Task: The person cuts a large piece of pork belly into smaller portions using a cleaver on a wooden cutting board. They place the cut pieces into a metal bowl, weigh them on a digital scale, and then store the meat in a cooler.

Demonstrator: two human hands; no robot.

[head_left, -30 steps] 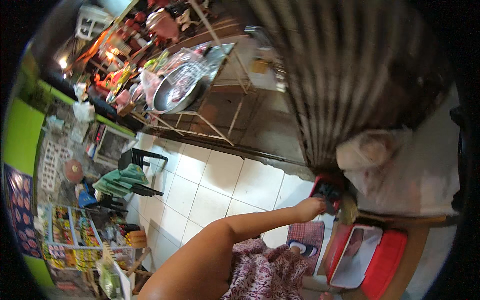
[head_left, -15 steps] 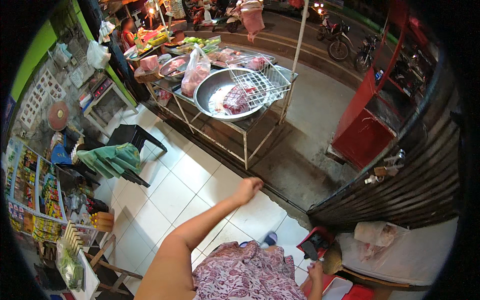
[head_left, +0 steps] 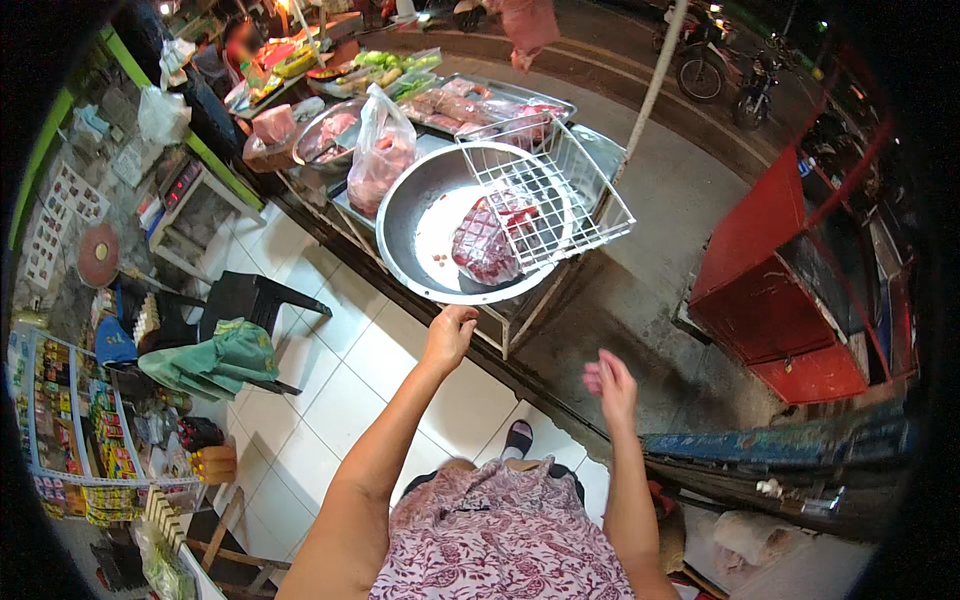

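Note:
My left hand [head_left: 450, 336] is just below the near rim of a wide steel basin [head_left: 405, 255], its fingers curled and nothing showing in them. Whether it touches the rim is hard to tell. My right hand [head_left: 612, 385] is raised further right, fingers partly stretched, holding nothing. Inside the basin lies a clear plastic bag of dark red meat [head_left: 484, 243]. A white wire basket [head_left: 590, 209] rests tilted across the basin's right side. Left of the basin stands a knotted clear bag of pinkish meat [head_left: 378, 160].
Metal trays of packed meat [head_left: 470, 105] and green vegetables [head_left: 385, 68] fill the table's far part. A green cloth [head_left: 215, 360] drapes over a black chair [head_left: 255, 300] at left. A red cabinet [head_left: 760, 280] stands right, and a pole [head_left: 655, 85] rises behind the table.
I have come closer to the table and the basin. My left hand has moved up to the basin's near side. My right hand has risen from low beside a red container, its fingers now extended.

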